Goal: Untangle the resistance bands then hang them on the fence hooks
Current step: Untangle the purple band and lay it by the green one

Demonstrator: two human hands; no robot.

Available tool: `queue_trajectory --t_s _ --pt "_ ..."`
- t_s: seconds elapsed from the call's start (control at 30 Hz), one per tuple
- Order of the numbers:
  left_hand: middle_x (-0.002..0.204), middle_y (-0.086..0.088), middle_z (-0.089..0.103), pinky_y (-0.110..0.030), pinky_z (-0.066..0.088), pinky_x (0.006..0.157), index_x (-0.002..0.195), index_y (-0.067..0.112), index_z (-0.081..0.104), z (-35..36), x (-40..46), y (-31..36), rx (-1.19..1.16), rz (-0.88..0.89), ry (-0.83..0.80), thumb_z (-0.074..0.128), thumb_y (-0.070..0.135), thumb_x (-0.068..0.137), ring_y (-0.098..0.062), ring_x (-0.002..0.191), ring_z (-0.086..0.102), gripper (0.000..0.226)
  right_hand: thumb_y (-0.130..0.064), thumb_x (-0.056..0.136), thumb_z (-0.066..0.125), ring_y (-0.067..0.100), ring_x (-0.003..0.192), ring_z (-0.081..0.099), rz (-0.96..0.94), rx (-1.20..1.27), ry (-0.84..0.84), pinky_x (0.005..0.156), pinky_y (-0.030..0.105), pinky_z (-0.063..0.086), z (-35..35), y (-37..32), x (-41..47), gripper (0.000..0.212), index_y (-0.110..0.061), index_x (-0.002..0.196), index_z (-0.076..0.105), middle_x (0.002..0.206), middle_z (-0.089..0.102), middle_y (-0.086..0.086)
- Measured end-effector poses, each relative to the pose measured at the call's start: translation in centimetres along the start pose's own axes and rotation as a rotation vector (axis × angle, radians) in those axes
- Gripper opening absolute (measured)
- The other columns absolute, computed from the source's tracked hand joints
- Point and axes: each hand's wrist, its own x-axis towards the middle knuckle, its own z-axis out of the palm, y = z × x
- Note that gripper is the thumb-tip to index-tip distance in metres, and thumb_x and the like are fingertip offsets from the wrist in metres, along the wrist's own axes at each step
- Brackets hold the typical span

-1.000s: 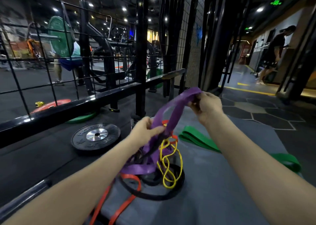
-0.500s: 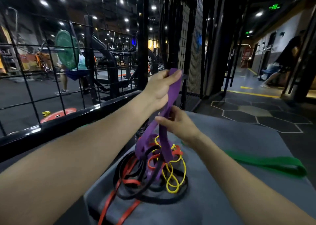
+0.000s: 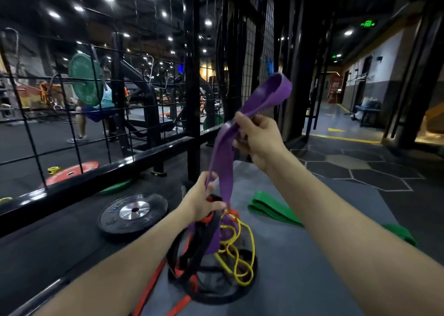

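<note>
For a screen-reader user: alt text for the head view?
Right hand lifts a purple band from a tangle of black, red and yellow bands that the left hand holds down on a grey mat; a green band lies apart.

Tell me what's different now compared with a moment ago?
The right hand has taken the purple band high up and lifted its loop; half a second ago the left hand held that top end. The left hand has dropped low and now grips the tangle of black, orange and yellow bands. The green band and the weight plate stayed put.
</note>
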Motion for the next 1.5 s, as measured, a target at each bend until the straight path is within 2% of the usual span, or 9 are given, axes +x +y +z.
queue_trajectory --t_s 0.23,0.43,0.57,0.67,0.9,1.0,1.17,1.33,1.5 --pt "0.061 0.012 0.057 -0.013 0.043 0.055 0.065 0.023 0.054 -1.2 -0.7 -2.7 0.150 -0.126 0.101 0.071 -0.011 0.066 0.001 0.052 0.054 0.038 -0.022 0.093 0.055 0.018 0.061 0.062 0.050 -0.048 0.132 0.060 0.032 0.058 -2.4 1.0 0.0 0.017 -0.007 0.085 0.053 0.066 0.061 0.003" --pt "0.043 0.005 0.056 -0.014 0.040 0.038 0.073 0.010 0.057 -3.4 -0.2 -1.7 -0.431 -0.215 0.331 0.063 -0.020 0.072 -0.004 0.035 0.047 0.030 -0.011 0.093 0.049 0.020 0.063 0.053 0.323 -0.301 0.224 0.054 0.032 0.050 -6.1 6.1 -0.8 0.019 -0.013 0.074 0.048 0.076 0.055 0.010" --pt "0.042 0.009 0.057 -0.015 0.041 0.038 0.075 0.012 0.058 -2.5 -1.2 -1.3 -0.396 -0.206 0.229 0.064 -0.015 0.076 -0.001 0.037 0.050 0.028 0.000 0.087 0.045 0.028 0.068 0.057 0.433 -0.471 0.134 0.066 0.048 0.053 -7.6 11.2 -2.1 0.013 -0.007 0.081 0.055 0.077 0.057 0.016" --pt "0.044 0.012 0.058 -0.009 0.041 0.046 0.072 0.013 0.058 -1.3 -3.2 -2.4 -0.191 -0.165 0.113 0.067 -0.016 0.073 0.002 0.045 0.051 0.030 0.001 0.083 0.048 0.030 0.073 0.060 0.508 -0.629 0.086 0.068 0.049 0.054 -8.7 14.4 -3.3 0.021 0.005 0.098 0.062 0.089 0.065 0.021" --pt "0.067 0.016 0.061 -0.007 0.042 0.066 0.084 0.021 0.062 -3.4 -7.8 -5.1 0.059 -0.263 -0.437 0.083 0.007 0.064 0.009 0.062 0.053 0.033 0.004 0.075 0.054 0.023 0.060 0.051 0.481 -0.871 0.062 0.043 0.026 0.039 -10.2 17.0 -5.5 0.009 -0.004 0.076 0.057 0.074 0.052 0.016" --pt "0.070 0.010 0.060 -0.015 0.041 0.070 0.084 0.015 0.066 -2.9 -7.9 -5.2 0.120 -0.222 -0.316 0.065 0.019 0.086 0.000 0.067 0.052 0.004 0.006 0.077 0.049 0.024 0.072 0.048 0.452 -0.854 0.050 0.052 0.026 0.035 -9.6 16.9 -6.0 0.027 -0.014 0.058 0.047 0.070 0.051 0.013" --pt "0.096 -0.005 0.048 -0.021 0.040 0.073 0.094 0.015 0.060 -0.1 -6.3 -5.1 0.441 -0.106 -0.197 0.072 0.007 0.076 -0.016 0.082 0.048 0.024 0.011 0.080 0.044 0.025 0.072 0.049 0.485 -0.779 0.072 0.058 0.032 0.038 -9.9 16.8 -6.9 0.031 -0.013 0.060 0.047 0.070 0.051 0.013" --pt "0.110 -0.010 0.057 -0.034 0.047 0.081 0.097 0.010 0.058 4.7 -6.1 -3.9 0.828 -0.161 -0.297 0.069 0.040 0.075 -0.028 0.103 0.058 0.038 0.009 0.082 0.047 0.026 0.076 0.053 0.541 -0.659 0.168 0.070 0.038 0.046 -11.8 16.1 -7.5 0.020 -0.008 0.073 0.052 0.081 0.055 0.014" --pt "0.131 -0.010 0.045 -0.044 0.034 0.104 0.128 0.009 0.045 7.6 -7.1 -4.4 1.073 -0.327 -0.532 0.065 0.075 0.058 -0.031 0.129 0.035 0.098 0.011 0.082 0.044 0.030 0.078 0.056 0.586 -0.626 0.158 0.079 0.053 0.052 -13.6 16.3 -8.2 0.018 -0.005 0.078 0.053 0.087 0.057 0.018"
